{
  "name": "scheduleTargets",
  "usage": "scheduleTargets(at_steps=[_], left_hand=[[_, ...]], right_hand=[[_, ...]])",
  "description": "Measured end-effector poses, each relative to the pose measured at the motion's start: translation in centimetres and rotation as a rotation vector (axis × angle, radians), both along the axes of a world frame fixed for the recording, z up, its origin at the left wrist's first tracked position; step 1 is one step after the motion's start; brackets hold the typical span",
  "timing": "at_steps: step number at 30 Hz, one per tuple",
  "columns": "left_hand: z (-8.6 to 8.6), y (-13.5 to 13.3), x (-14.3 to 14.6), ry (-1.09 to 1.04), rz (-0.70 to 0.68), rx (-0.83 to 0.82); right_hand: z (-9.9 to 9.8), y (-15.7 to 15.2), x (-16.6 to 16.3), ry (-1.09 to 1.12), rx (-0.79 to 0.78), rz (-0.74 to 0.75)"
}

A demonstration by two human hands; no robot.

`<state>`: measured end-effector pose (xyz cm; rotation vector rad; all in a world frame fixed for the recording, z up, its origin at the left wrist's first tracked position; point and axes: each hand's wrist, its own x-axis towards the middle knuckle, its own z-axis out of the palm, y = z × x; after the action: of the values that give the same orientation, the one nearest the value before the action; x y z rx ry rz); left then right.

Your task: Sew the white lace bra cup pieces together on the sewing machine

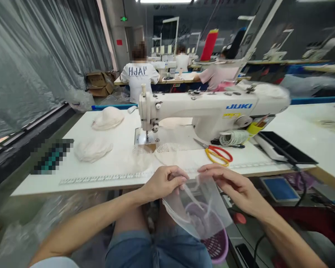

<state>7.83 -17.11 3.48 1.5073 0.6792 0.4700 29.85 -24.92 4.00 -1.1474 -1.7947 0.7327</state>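
Translucent mesh fabric (202,208) hangs between left fingers (179,181) and right fingers (212,169), both pinched onto its upper edge.

I see a long workshop. Grey plastic sheeting (30,56) covers the left wall, with cardboard boxes (99,83) at its far end. A ceiling light (164,1) glows ahead. White work tables (78,128) stand in rows.

Legible in blue on the white sewing machine (212,108), at about 2 o'clock: "JUKI". On the back of a co-worker's white T-shirt (139,80), at 11 o'clock: "HJAP".
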Motion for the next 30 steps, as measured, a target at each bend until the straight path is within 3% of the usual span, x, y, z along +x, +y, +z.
scheduleTargets(at_steps=[3,6,9,13,19,24,28,30], left_hand=[[-0.5,-0.5,-2.5,0.095,-0.133,0.134],[-1.0,-1.0,-4.2,0.149,-0.263,0.265],[-1.2,-1.7,-5.5,0.170,-0.270,0.322],[-1.2,-2.6,-6.8,0.147,-0.270,0.197],[-1.6,-1.9,-7.9,0.209,-0.175,0.010],[-2.0,-2.0,-8.2,0.212,-0.161,-0.054],[-1.2,-3.7,-8.3,0.232,-0.139,-0.131],[-0.1,-3.8,-8.0,0.216,-0.164,-0.151]], right_hand=[[-0.7,0.1,-1.9,-0.061,-0.192,0.180],[-1.9,1.5,-5.3,-0.162,-0.188,0.262],[-2.4,2.6,-8.1,-0.197,-0.240,0.303],[-1.7,2.9,-9.1,-0.262,-0.365,0.391],[-2.0,3.1,-8.7,-0.294,-0.485,0.327],[-2.0,2.5,-8.2,-0.308,-0.421,0.233],[-0.1,0.6,-7.5,-0.334,-0.368,0.419],[1.0,0.1,-7.0,-0.299,-0.384,0.417]])
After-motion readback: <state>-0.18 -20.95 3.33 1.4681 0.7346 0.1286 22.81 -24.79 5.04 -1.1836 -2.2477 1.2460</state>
